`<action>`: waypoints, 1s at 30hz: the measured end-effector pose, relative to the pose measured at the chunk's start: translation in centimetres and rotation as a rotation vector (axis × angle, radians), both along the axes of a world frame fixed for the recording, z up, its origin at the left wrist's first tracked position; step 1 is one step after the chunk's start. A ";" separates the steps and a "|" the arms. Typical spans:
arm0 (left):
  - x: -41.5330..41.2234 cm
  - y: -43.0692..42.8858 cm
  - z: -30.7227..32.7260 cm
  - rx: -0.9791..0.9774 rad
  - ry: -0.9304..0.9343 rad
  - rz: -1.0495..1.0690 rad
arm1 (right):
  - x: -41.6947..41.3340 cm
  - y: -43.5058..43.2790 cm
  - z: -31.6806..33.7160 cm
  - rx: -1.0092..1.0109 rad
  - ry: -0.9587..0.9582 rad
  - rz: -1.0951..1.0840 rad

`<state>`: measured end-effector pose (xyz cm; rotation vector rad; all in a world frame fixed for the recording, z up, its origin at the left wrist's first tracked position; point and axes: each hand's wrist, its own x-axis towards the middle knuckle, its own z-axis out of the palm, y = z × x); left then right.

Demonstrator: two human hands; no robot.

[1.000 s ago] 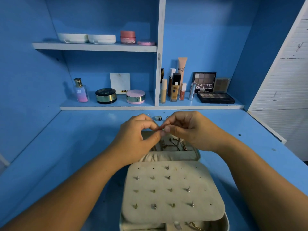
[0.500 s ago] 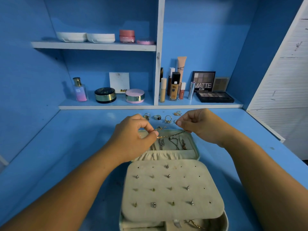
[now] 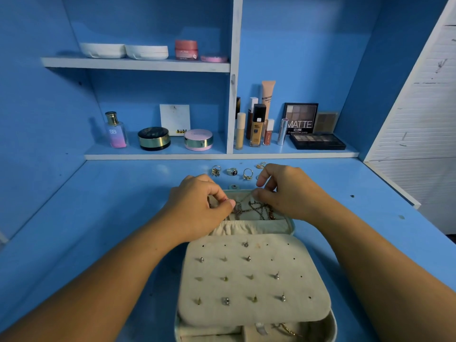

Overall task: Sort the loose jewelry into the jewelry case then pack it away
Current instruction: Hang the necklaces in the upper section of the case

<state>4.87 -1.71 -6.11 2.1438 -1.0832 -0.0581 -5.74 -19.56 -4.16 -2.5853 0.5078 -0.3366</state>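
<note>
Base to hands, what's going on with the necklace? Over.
Left hand and right hand pinch the necklace over the case lid. Rings loose on desk behind. Nothing blocking.

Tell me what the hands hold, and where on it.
A thin chain: left hand pinches one end, right hand the other, over the jewelry case.

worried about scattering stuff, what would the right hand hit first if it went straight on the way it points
Probably the gold ring on the table just beyond the right hand's knuckles, though depth is unclear.
</note>
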 end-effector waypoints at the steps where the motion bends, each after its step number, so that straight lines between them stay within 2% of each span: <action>1: 0.0 0.0 0.0 0.001 0.000 0.000 | 0.0 0.0 0.0 -0.020 -0.002 -0.002; 13: -0.2 0.0 0.0 0.017 -0.016 -0.013 | 0.2 0.0 -0.3 -0.112 -0.025 0.056; 22: -0.2 0.0 0.0 0.013 -0.022 -0.026 | 0.2 -0.4 -0.1 -0.222 0.055 0.157; 26: -0.2 0.0 0.0 0.010 -0.021 -0.026 | 0.2 -0.6 -0.2 -0.218 0.071 0.172; 30: -0.2 -0.1 0.0 -0.002 -0.023 -0.013 | 0.2 -0.5 -0.3 -0.162 -0.016 0.142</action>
